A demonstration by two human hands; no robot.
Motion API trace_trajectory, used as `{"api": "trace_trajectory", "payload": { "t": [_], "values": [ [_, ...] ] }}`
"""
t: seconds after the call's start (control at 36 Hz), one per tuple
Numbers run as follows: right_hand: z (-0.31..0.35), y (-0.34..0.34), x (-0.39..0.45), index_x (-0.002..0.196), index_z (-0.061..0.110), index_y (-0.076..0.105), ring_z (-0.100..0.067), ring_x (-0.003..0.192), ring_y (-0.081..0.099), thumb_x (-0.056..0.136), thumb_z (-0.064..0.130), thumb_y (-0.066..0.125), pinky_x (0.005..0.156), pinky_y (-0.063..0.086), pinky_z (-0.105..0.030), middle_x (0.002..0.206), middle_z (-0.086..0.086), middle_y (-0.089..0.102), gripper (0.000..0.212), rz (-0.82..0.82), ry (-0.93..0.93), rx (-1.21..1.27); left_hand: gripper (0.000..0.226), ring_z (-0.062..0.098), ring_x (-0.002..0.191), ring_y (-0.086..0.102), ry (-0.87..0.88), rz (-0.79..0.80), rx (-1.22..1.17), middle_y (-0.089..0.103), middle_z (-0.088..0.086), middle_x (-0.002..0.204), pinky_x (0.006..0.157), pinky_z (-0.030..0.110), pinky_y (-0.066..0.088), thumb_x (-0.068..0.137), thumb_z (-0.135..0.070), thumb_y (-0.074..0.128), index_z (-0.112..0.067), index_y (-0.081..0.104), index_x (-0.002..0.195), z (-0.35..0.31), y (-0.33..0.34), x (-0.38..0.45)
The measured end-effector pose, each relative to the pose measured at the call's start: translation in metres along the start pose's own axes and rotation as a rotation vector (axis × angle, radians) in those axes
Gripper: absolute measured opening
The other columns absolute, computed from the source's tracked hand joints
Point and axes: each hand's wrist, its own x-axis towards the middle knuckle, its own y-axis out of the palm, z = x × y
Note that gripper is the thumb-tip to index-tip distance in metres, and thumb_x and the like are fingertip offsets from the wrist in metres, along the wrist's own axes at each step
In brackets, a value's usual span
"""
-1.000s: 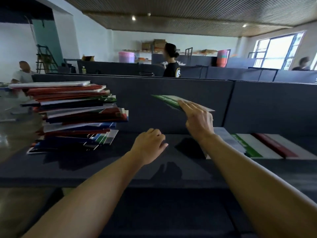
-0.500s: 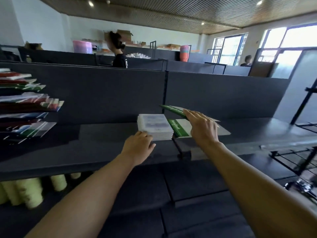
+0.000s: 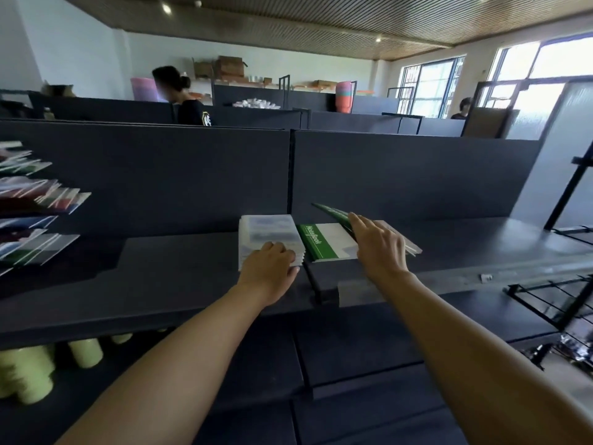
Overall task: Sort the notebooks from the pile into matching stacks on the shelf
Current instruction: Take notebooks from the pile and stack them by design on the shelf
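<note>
Green-covered thin notebook (image 3: 333, 214), pinched tilted in the right hand (image 3: 378, 245), hung just above the green-striped stack (image 3: 324, 240) on the dark shelf (image 3: 179, 271); left hand (image 3: 272, 268) rested on the white stack (image 3: 266, 234); next, lower it squarely

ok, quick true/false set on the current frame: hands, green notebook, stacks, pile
1. The right hand holds a green notebook tilted above the green-striped stack. True.
2. The left hand hangs free of everything. False: it rests on the white stack.
3. The two stacks sit side by side on the shelf. True.
4. The mixed pile lies right of the stacks. False: it is at the far left.
</note>
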Motion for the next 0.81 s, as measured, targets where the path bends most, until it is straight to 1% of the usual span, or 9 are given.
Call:
{"api": "trace_trajectory", "payload": {
  "t": [0.14,0.22,0.28,0.33,0.39,0.5,0.61,0.69,0.81],
  "values": [
    [0.012,0.019,0.027,0.131,0.015,0.045,-0.022,0.112,0.061,0.096,0.008,0.048,0.078,0.05,-0.033,0.129,0.0,0.059,0.036,0.071,0.007,-0.054,0.036,0.019,0.126,0.042,0.004,-0.015,-0.037,0.048,-0.002,0.137,0.09,0.032,0.041,0.101,-0.036,0.038,-0.02,0.052,0.131,0.013,0.009,0.03],
    [0.019,0.038,0.036,0.128,0.013,0.047,-0.024,0.105,0.064,0.096,0.008,0.047,0.073,0.052,-0.034,0.12,-0.004,0.062,0.032,0.14,0.002,-0.128,0.036,0.018,0.125,0.042,-0.001,0.001,-0.082,0.048,-0.003,0.135,0.096,0.031,0.039,0.101,-0.037,0.04,-0.021,0.052,0.131,0.022,0.019,0.045],
    [0.022,0.051,0.039,0.13,0.013,0.043,-0.026,0.101,0.066,0.095,0.007,0.048,0.07,0.051,-0.033,0.115,-0.005,0.065,0.036,0.2,-0.024,-0.199,0.035,0.018,0.122,0.043,0.001,0.01,-0.092,0.05,-0.002,0.131,0.095,0.032,0.039,0.1,-0.038,0.041,-0.021,0.054,0.128,0.027,0.026,0.053],
    [0.025,0.064,0.041,0.135,0.012,0.039,-0.026,0.1,0.066,0.094,0.004,0.049,0.072,0.05,-0.032,0.114,-0.006,0.066,0.043,0.272,-0.096,-0.256,0.034,0.019,0.121,0.043,0.009,0.013,-0.087,0.051,-0.001,0.129,0.094,0.034,0.04,0.1,-0.038,0.04,-0.019,0.056,0.125,0.03,0.032,0.06],
    [0.027,0.075,0.043,0.133,0.011,0.041,-0.026,0.103,0.064,0.093,0.004,0.049,0.075,0.049,-0.031,0.117,-0.006,0.064,0.041,0.318,-0.138,-0.282,0.035,0.019,0.121,0.044,0.014,0.014,-0.087,0.051,0.0,0.129,0.093,0.035,0.041,0.101,-0.038,0.039,-0.018,0.056,0.124,0.032,0.035,0.066],
    [0.027,0.094,0.052,0.132,0.013,0.044,-0.028,0.11,0.061,0.095,0.007,0.047,0.082,0.047,-0.034,0.123,-0.008,0.061,0.039,0.403,-0.167,-0.232,0.035,0.019,0.122,0.043,0.02,0.02,-0.085,0.05,-0.001,0.131,0.094,0.034,0.04,0.101,-0.037,0.038,-0.018,0.054,0.126,0.034,0.041,0.075],
    [0.023,0.108,0.061,0.131,0.015,0.049,-0.028,0.112,0.059,0.094,0.01,0.049,0.084,0.046,-0.034,0.125,-0.01,0.06,0.037,0.462,-0.172,-0.112,0.033,0.018,0.121,0.044,0.014,0.019,-0.08,0.051,-0.002,0.129,0.092,0.033,0.041,0.101,-0.036,0.039,-0.018,0.056,0.122,0.034,0.047,0.084],
    [0.017,0.119,0.069,0.13,0.017,0.051,-0.027,0.113,0.057,0.095,0.021,0.052,0.086,0.044,-0.034,0.126,-0.01,0.059,0.036,0.494,-0.186,-0.026,0.032,0.017,0.12,0.044,-0.002,0.013,-0.082,0.051,-0.002,0.128,0.091,0.033,0.042,0.101,-0.036,0.039,-0.018,0.056,0.12,0.033,0.051,0.088],
    [0.011,0.124,0.081,0.132,0.018,0.05,-0.028,0.118,0.052,0.091,0.034,0.059,0.09,0.043,-0.036,0.13,-0.01,0.056,0.045,0.532,-0.196,0.042,0.033,0.015,0.118,0.044,-0.018,0.015,-0.081,0.051,-0.004,0.126,0.088,0.032,0.044,0.1,-0.037,0.04,-0.018,0.057,0.121,0.035,0.056,0.093]
  ]
}}
